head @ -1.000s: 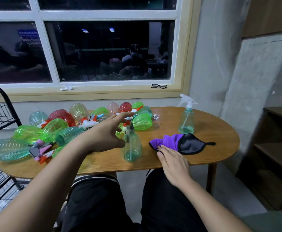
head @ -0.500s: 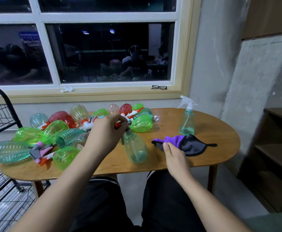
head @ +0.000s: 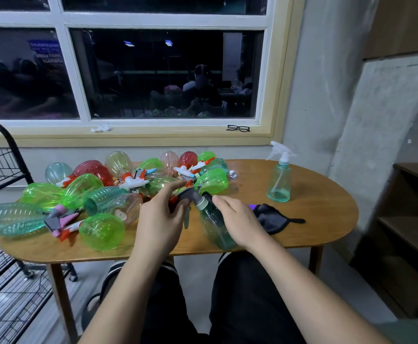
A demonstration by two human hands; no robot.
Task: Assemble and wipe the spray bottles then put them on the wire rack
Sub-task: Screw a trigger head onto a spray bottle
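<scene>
Left hand (head: pixel 159 220) is curled round the grey trigger head (head: pixel 190 193). Right hand (head: pixel 240 224) wraps the teal bottle (head: pixel 211 227) at whose neck it sits. The bottle's tilted, base right by the table's (head: pixel 327 219) front edge. Bare wood opens out to the right, past the dark soft cloth (head: pixel 275 220) just behind the right hand, up to an upright spray bottle (head: pixel 278 181). The left side is crowded: a heap of ribbed see-through plastic bottles (head: pixel 98 194), green, teal and red, loose nozzles mixed in. The black wire rack (head: pixel 2 170) stands off the table's left end.
</scene>
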